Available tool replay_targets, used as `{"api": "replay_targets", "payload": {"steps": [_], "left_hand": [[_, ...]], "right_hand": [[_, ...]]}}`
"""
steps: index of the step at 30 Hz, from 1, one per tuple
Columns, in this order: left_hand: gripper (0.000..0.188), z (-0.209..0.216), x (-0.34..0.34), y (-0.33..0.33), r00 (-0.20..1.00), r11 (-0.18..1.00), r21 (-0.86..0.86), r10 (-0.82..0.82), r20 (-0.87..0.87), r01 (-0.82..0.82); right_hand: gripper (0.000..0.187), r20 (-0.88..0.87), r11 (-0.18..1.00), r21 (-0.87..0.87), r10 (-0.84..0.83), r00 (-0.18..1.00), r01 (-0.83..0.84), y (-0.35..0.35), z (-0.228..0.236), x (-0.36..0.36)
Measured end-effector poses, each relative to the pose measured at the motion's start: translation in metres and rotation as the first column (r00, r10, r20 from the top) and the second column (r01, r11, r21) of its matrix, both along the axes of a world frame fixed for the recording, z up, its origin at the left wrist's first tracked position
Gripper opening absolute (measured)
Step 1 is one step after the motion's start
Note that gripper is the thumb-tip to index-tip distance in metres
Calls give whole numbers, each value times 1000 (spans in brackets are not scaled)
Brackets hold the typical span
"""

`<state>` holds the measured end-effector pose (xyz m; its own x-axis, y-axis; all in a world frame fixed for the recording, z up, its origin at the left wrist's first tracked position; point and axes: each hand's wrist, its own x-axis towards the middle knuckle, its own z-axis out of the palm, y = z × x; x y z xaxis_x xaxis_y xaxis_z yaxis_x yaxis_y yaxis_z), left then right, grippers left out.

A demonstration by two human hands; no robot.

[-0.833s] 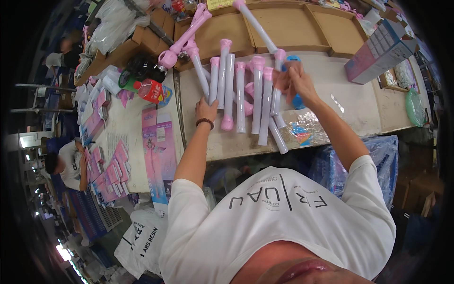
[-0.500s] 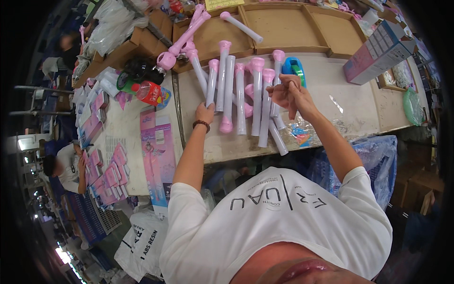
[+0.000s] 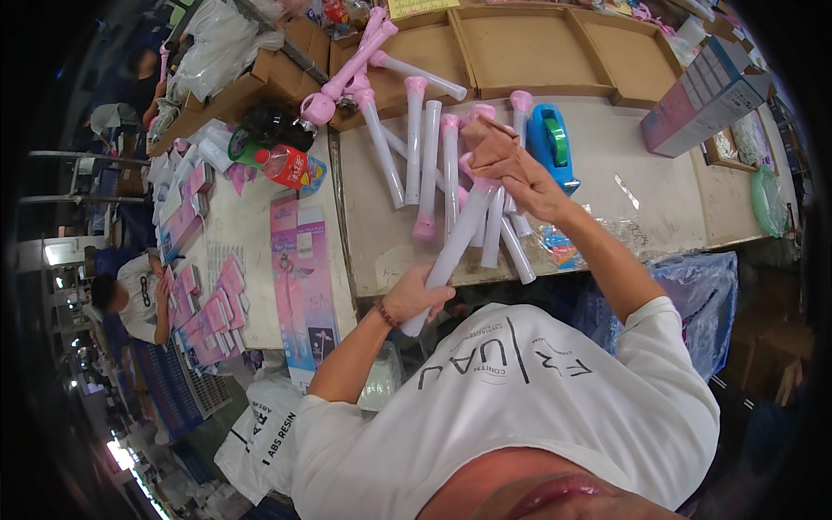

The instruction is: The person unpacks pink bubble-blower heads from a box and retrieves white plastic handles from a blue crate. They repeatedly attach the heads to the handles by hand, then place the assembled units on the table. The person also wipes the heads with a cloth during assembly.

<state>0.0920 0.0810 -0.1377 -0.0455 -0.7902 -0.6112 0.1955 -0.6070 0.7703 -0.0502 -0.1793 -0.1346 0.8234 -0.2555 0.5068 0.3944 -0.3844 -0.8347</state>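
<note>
Change noted: the left hand (image 3: pixel 416 296) has drawn one tube (image 3: pixel 459 238) out of the row and toward the body. The tube now slants, its plain end beyond the near edge of the counter (image 3: pixel 676 195), its pink head (image 3: pixel 484 183) up at the right hand (image 3: pixel 513 165). Consequence: one piece is separated from the lot and attended by both hands. The left grip is closed around the plain end. The right hand, empty in the preceding view, now covers the head; owing to blur and overlap, whether its grip clasps the head or merely rests there cannot be told.

A loose tube (image 3: pixel 425 74) in the tray (image 3: pixel 529 52) lies farther left than before.

Materials: the held tube is a straight, smooth cylinder, milky white and apparently plastic; the head is a rounded, glossy pink moulding. Other tubes (image 3: pixel 431 173) of like form lie on the counter, roughly side by side, some crossing. The tray is brown cardboard, shallow and divided. The dispenser (image 3: pixel 539 139), right of the tubes, is hard blue plastic with a green roll (image 3: pixel 556 141). Clear film (image 3: pixel 563 247) lies near the counter's edge, creased and shiny.
</note>
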Motion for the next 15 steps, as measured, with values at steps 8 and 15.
{"api": "replay_targets", "payload": {"steps": [8,15], "left_hand": [[17,20,-16,-3,759,931,-303,45,650,204],[27,22,-10,-10,213,958,-51,-10,977,281]], "right_hand": [[37,-265,873,473,9,964,122,4,52,-20],[43,-489,394,826,143,861,404,0,47,-12]]}}
